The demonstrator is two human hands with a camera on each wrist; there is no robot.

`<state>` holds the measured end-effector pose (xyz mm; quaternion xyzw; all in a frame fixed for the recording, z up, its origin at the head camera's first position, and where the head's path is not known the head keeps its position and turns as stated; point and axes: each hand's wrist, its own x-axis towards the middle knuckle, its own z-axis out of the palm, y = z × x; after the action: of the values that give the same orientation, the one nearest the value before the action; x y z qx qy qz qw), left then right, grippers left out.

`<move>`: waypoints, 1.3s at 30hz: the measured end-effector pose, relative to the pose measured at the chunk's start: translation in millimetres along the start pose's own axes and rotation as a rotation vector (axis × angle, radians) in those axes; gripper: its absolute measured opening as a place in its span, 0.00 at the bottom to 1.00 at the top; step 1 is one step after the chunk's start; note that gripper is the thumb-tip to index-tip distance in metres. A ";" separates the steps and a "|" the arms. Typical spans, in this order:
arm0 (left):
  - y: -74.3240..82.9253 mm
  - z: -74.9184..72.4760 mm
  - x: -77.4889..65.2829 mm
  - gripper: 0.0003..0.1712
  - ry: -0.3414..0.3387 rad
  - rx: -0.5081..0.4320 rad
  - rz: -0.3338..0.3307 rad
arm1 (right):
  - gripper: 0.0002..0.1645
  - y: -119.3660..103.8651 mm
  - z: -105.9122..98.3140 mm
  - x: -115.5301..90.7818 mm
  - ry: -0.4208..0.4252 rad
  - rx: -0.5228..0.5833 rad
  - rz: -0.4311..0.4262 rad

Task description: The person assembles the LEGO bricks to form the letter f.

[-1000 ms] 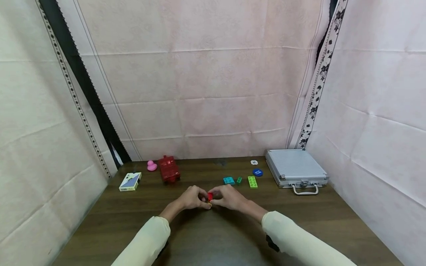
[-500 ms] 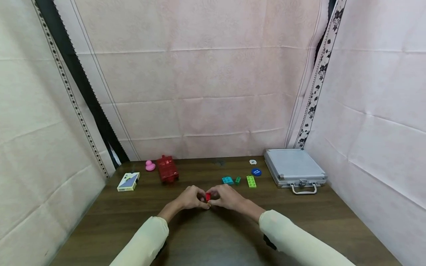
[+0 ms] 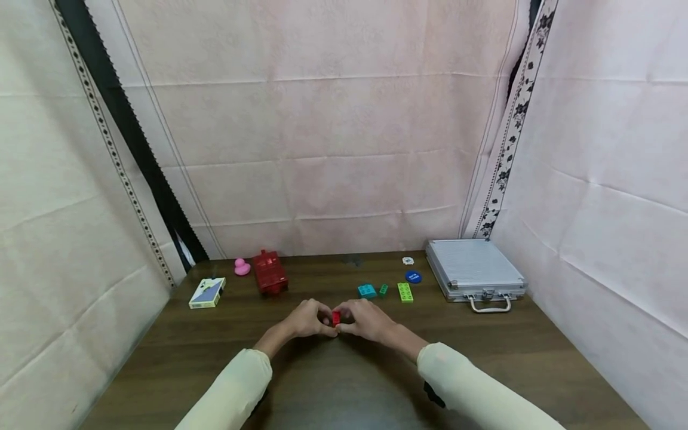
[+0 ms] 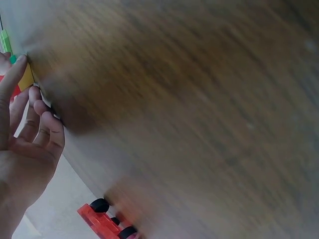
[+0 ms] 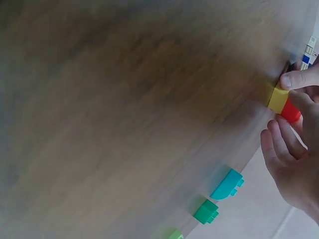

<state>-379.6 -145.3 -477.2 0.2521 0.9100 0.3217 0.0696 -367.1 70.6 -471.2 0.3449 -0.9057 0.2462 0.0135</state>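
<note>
1. Two grips, both bare hands: the left grip [image 3: 308,319] pinches one yellow brick [image 5: 277,101] between thumb and finger, and the right grip [image 3: 369,319] pinches one red brick [image 3: 336,318].
2. The red brick sits on top of the yellow brick, touching it, low over the middle of the desk [image 3: 333,388]. Fingers partly cover the pair.
3. Bricks number five in all: these two, plus one teal brick [image 3: 367,291], one small green brick [image 3: 383,290] and one lime brick [image 3: 405,292], standing in a row beyond the right grip.
4. One blue disc [image 3: 413,276] bears white marks, too small to read. One small white piece [image 3: 408,261] lies behind it.
5. One printed box [image 3: 207,292] lies at the left; its writing is illegible.
6. One pink duck [image 3: 242,267] stands just beside one red toy vehicle [image 3: 270,272] with black wheels.
7. One silver case [image 3: 475,270], lid down, handle forward, lies at the right.
8. Pale cloths [image 3: 344,131] hang behind and at both sides.
</note>
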 end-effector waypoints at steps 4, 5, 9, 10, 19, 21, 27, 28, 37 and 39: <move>0.1 0.0 0.5 0.14 0.005 0.012 0.003 | 0.24 0.3 -1.1 -0.9 0.003 -0.006 -0.014; 0.3 0.0 0.2 0.14 0.007 0.016 0.005 | 0.25 0.6 -1.7 -1.4 0.001 -0.002 -0.020; 2.2 0.7 -2.3 0.14 0.012 0.031 0.018 | 0.27 2.9 -7.2 -4.7 0.002 0.017 -0.053; 2.0 1.0 -3.0 0.14 0.014 0.033 0.022 | 0.28 3.8 -9.3 -5.7 0.005 0.022 -0.056; 0.7 3.5 -5.6 0.20 0.024 0.049 0.013 | 0.23 27.6 -38.8 -18.3 0.114 0.037 -0.025; 2.4 2.8 -6.5 0.21 0.018 0.047 0.010 | 0.23 36.2 -47.2 -22.3 0.159 0.039 0.008; 3.5 0.9 -7.5 0.25 0.005 0.022 0.011 | 0.22 63.5 -69.6 -37.8 0.270 -0.007 0.183; 3.6 0.8 -7.8 0.25 0.003 0.021 0.014 | 0.22 68.1 -71.7 -40.6 0.283 -0.008 0.205; 7.6 -3.7 -7.8 0.28 -0.003 -0.044 0.055 | 0.23 101.3 -70.9 -54.0 0.358 -0.060 0.231; 9.3 -4.1 -7.0 0.28 -0.004 -0.047 0.058 | 0.24 104.2 -69.1 -54.2 0.360 -0.055 0.256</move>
<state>-370.9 -144.9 -468.4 0.2774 0.8944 0.3443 0.0678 -401.6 202.4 -466.6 0.1769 -0.9314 0.2789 0.1530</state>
